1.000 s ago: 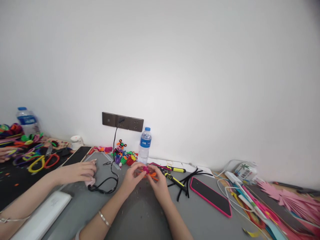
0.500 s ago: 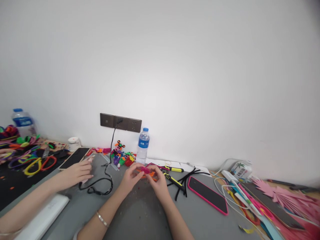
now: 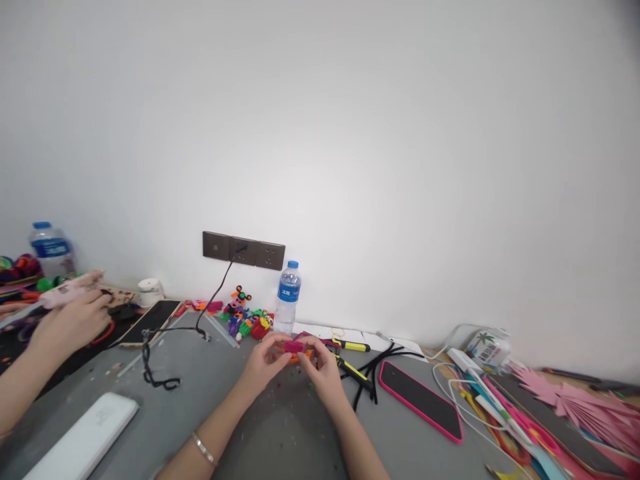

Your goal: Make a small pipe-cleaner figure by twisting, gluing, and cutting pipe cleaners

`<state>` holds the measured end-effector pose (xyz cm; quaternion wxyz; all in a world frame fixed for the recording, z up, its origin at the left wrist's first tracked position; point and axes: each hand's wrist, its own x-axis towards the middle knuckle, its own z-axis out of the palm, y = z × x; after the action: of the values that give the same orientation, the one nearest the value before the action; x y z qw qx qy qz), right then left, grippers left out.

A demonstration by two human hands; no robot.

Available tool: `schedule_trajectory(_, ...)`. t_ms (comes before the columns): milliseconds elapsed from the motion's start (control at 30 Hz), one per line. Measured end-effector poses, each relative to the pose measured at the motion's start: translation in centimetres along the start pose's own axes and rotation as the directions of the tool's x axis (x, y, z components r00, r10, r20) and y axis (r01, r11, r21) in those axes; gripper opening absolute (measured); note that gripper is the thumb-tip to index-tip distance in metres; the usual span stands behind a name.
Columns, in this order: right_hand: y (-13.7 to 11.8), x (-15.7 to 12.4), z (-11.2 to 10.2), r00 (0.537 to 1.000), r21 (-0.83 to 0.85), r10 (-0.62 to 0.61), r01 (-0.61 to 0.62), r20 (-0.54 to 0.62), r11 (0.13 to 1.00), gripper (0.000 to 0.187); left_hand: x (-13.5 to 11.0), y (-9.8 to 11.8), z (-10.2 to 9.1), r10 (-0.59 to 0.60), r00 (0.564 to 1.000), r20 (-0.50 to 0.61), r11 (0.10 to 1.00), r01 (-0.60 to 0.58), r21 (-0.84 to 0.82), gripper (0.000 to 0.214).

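Observation:
Between my two hands is a magenta pipe-cleaner piece with orange strands below it. My left hand, with a silver bracelet on its wrist, pinches it from the left. On the other side my right hand grips it with thumb and fingers. The fingertips cover part of its shape. Just right of my right hand lie yellow-and-black pliers and several black pipe cleaners. Behind my hands stands a water bottle, with small colourful pipe-cleaner figures to its left.
At left, a co-worker's hand holds a pink glue gun, its black cord running toward the wall socket. A white power bank, a dark phone, a pink-edged phone and pink folded paper lie around.
The co-worker's hand has carried the glue gun leftward over the coloured craft pieces, dragging its cord along. My hands stay in nearly the same place, and the magenta piece has turned slightly between my fingers.

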<state>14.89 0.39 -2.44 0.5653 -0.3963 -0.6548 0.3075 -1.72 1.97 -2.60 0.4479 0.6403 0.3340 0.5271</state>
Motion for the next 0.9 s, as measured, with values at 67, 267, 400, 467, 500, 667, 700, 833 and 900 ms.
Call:
schedule_trajectory(67, -0.14, 0.07, -0.22, 1.000, -0.024, -0.013, 0.012, -0.003, 1.000, 0.018, -0.07, 0.00, -0.01, -0.014, 1.000, -0.017, 1.000, 0.014, -0.007, 0.038)
schedule_trajectory(267, -0.50, 0.25, -0.72, 1.000, -0.058, -0.026, 0.026, 0.015, 0.998, 0.016, -0.12, 0.40, -0.09, 0.011, 1.000, 0.006, 0.998, -0.012, 0.064, 0.028)
schedule_trajectory(400, -0.31, 0.28, -0.74, 1.000, -0.061, -0.029, 0.030, 0.012, 0.998, 0.017, -0.13, 0.72, -0.11, 0.027, 1.000, -0.012, 0.993, -0.025, 0.119, 0.023)
schedule_trajectory(467, -0.08, 0.26, -0.73, 1.000, -0.050, -0.015, 0.015, 0.005, 0.999, 0.020, -0.12, 0.80, -0.10, 0.020, 1.000, -0.024, 0.990, -0.016, 0.139, 0.022)
schedule_trajectory(500, 0.03, 0.24, -0.74, 1.000, -0.036, -0.006, 0.006, 0.004, 0.999, 0.024, -0.12, 0.82, -0.09, 0.013, 0.999, -0.029, 0.989, -0.008, 0.147, 0.021)
schedule_trajectory(667, 0.09, 0.16, -0.79, 1.000, -0.005, -0.003, 0.003, 0.022, 1.000, 0.026, -0.12, 0.92, -0.06, 0.002, 0.999, -0.032, 0.988, 0.003, 0.156, 0.019)
schedule_trajectory(700, 0.00, 0.15, -0.81, 1.000, -0.020, -0.009, 0.009, 0.027, 1.000, 0.022, -0.14, 0.93, -0.06, 0.005, 1.000, -0.026, 0.987, -0.001, 0.159, 0.018)
schedule_trajectory(833, -0.31, 0.13, -0.87, 0.999, -0.070, -0.031, 0.033, 0.028, 0.997, 0.021, -0.24, 0.84, -0.04, 0.016, 1.000, -0.020, 0.982, -0.012, 0.188, 0.015)
schedule_trajectory(900, -0.35, 0.12, -0.90, 0.999, -0.083, -0.023, 0.025, 0.027, 0.996, 0.021, -0.24, 0.73, -0.01, 0.022, 0.999, -0.029, 0.981, -0.016, 0.192, 0.014)
